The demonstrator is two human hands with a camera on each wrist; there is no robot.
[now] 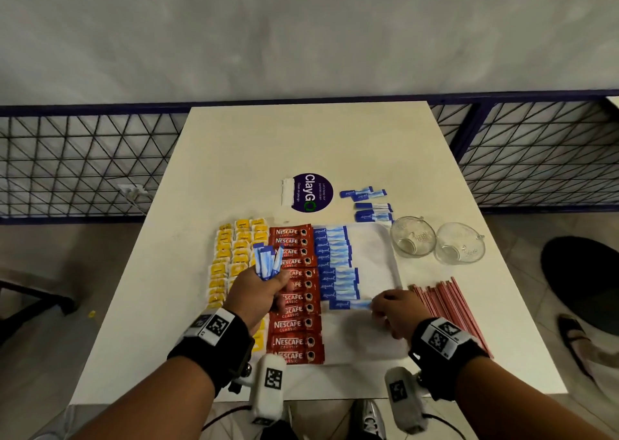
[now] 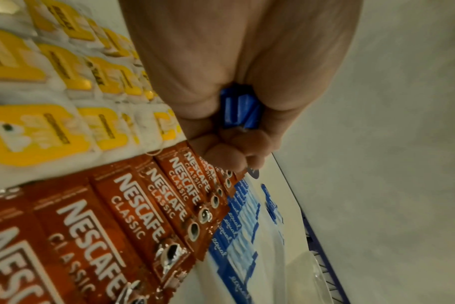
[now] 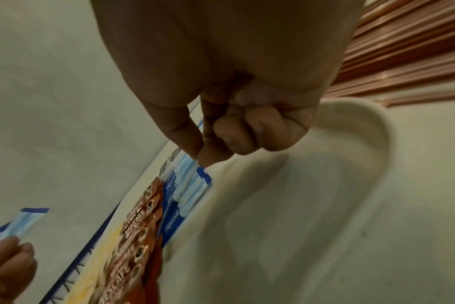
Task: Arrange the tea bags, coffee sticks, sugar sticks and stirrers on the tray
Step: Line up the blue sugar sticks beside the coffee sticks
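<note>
A white tray (image 1: 375, 248) holds rows of yellow tea bags (image 1: 231, 258), red Nescafe coffee sticks (image 1: 294, 292) and blue sugar sticks (image 1: 335, 262). My left hand (image 1: 258, 288) grips a bunch of blue sugar sticks (image 1: 266, 262) upright above the coffee row; their blue ends (image 2: 240, 111) show in the fist. My right hand (image 1: 392, 309) pinches the end of one sugar stick (image 1: 350, 304) lying at the near end of the sugar row, thumb and forefinger (image 3: 195, 152) together. Red stirrers (image 1: 449, 309) lie in a pile right of the tray.
More loose sugar sticks (image 1: 368, 203) lie on the white table (image 1: 268, 144) beyond the tray. Two glass cups (image 1: 435, 242) stand at the tray's far right. A purple round sticker (image 1: 311, 192) marks the table. A wire fence runs behind.
</note>
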